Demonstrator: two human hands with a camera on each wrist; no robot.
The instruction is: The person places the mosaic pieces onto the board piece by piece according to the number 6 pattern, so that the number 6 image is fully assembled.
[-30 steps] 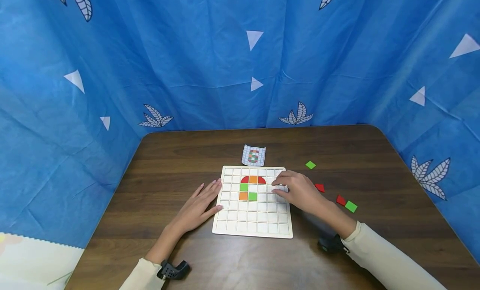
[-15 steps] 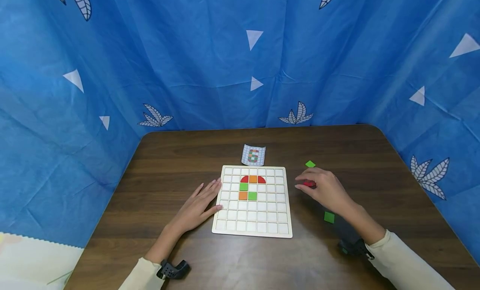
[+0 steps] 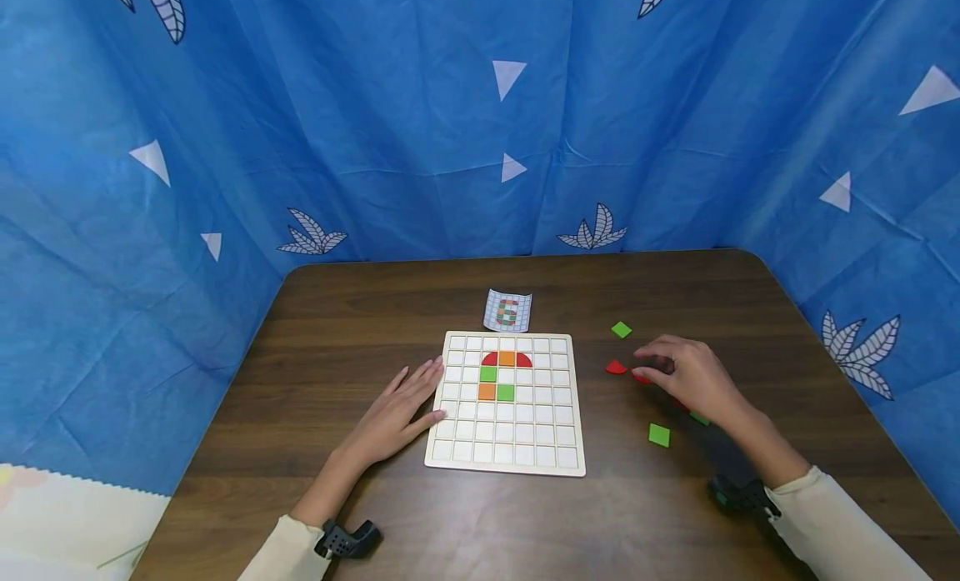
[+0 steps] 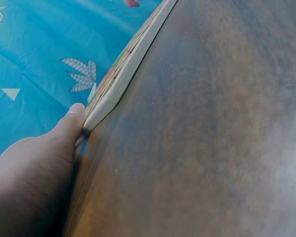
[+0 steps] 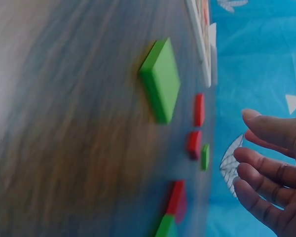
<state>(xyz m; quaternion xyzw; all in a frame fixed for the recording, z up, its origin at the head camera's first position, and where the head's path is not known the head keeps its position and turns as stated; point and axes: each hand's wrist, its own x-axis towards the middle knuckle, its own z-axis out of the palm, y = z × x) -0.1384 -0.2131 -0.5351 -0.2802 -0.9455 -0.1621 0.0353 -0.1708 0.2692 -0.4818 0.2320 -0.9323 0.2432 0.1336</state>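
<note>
A: What does the right hand (image 3: pixel 693 379) have?
B: Nothing that I can see. Thumb and fingers are curved, with a clear gap between them. A red piece (image 5: pixel 194 146) lies on the table (image 3: pixel 337 314), just by the thumb tip in the head view; whether they touch, I can't tell.
A: And the left hand (image 3: pixel 397 418)?
B: Fingers straight and spread, tips at the left edge of the board (image 3: pixel 504 433), gripping nothing. I'd leave it there: a light press should stop any sliding.
A: How would you lift the red piece?
B: Lower thumb and finger to opposite edges and pinch. It's thin, so it could slip. The other red piece (image 3: pixel 616 367) sits just to its left and might get nudged.
A: Anything to check?
B: Its outline, half hidden by the hand. I'd compare it with the card (image 3: pixel 507 312) behind the board.
</note>
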